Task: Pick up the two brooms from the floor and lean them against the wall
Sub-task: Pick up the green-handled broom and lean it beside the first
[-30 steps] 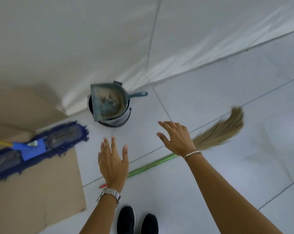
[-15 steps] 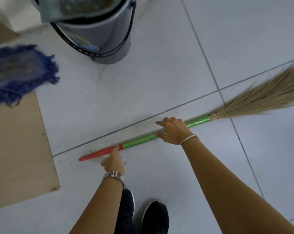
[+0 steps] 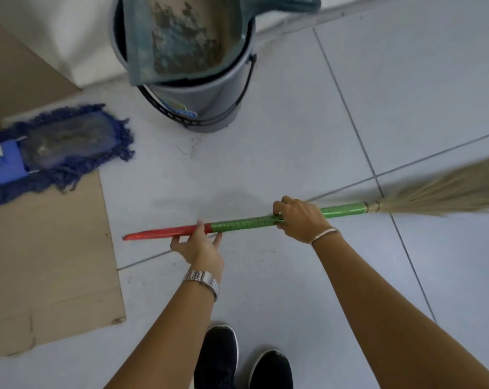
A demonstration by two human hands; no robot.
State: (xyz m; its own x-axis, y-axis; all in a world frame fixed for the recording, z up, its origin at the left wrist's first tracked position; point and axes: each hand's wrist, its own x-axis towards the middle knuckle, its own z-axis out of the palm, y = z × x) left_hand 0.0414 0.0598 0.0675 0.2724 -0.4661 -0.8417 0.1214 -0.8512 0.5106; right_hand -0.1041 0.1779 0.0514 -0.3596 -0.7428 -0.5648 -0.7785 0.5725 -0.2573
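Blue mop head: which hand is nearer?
Left. The left hand holds the broom handle near its red end, toward the mop head; the right hand grips farther right.

Both hands grip one broom [image 3: 246,222] held level. The right hand [image 3: 300,220] wraps the green part of the handle; the left hand [image 3: 199,247] holds it from beneath where red meets green. Bristles fan out past the right hand, the red tip past the left. Beyond the grip stand a bucket [image 3: 209,105] holding a dustpan [image 3: 187,37]; a mop [image 3: 55,147] lies far left.
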